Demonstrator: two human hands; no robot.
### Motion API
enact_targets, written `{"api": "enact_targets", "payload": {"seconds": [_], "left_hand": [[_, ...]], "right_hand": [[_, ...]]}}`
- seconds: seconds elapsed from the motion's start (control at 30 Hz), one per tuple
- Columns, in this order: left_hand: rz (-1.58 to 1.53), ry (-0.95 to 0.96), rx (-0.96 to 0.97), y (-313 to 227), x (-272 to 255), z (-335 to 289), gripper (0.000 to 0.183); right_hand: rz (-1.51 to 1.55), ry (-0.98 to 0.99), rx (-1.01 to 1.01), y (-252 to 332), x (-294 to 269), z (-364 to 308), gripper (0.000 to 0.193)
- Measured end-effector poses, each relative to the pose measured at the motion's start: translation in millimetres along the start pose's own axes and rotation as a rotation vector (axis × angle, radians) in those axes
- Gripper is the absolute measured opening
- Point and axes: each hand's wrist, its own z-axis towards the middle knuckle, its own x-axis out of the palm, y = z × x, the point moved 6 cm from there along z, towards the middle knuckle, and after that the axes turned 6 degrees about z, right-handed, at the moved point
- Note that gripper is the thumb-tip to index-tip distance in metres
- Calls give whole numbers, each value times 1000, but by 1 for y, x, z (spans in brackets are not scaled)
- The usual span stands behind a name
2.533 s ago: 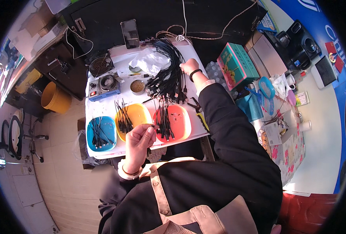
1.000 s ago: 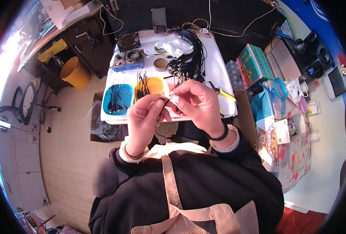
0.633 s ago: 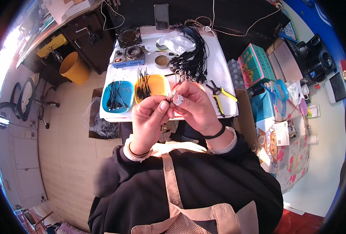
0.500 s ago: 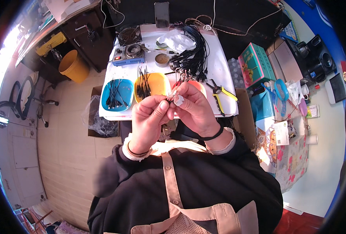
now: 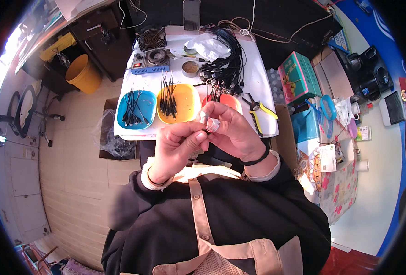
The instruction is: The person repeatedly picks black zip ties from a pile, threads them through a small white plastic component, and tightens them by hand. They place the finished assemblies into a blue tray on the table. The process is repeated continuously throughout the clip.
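Observation:
My left hand (image 5: 178,144) is closed in a pinch on a short black cable (image 5: 208,132), whose reddish wire ends show between the fingertips. My right hand (image 5: 237,137) is closed against the same cable end, with white wrapping (image 5: 213,124) on its thumb and fingertip; the exact contact is hidden. Just beyond the hands stand a yellow tray (image 5: 191,98) and a blue tray (image 5: 152,107), both holding black cables with plugs. A red tray (image 5: 233,103), partly covered by my right hand, also holds cables. Yellow-handled wire strippers (image 5: 256,110) lie to its right.
On the white table (image 5: 267,87) are a blue soldering pot unit (image 5: 150,68), a round tin (image 5: 190,68), a fan (image 5: 151,40), white plastic (image 5: 210,47) and a large black cable bundle (image 5: 233,59). A cardboard box (image 5: 120,153) sits at the left, a patterned side table (image 5: 340,192) at the right.
Both hands have shifted slightly right and toward me, away from the trays. The right fingers have turned, so the white wrapping and the red wires show more clearly.

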Motion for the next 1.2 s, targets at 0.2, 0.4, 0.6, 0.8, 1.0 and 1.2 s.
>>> {"api": "enact_targets", "payload": {"seconds": [0.2, 0.4, 0.6, 0.8, 1.0, 1.2], "left_hand": [[-66, -57, -61, 7, -3, 4, 14], [-69, -85, -194, 17, -15, 6, 14], [56, -35, -194, 16, -17, 5, 15], [-165, -52, -255, 21, -13, -3, 15], [-242, -44, -285, 15, -21, -13, 16], [-137, 98, -353, 8, -17, -13, 17]], "right_hand": [[121, -157, -106, -19, -14, 2, 34], [-399, -196, -231, 10, -22, 12, 21], [-1131, -123, -129, 33, -5, 9, 33], [-1500, -160, -617, 25, 14, -1, 18], [-1125, -493, -640, 55, -11, -25, 22], [-1485, -3, -414, 50, 26, -30, 21]]}}
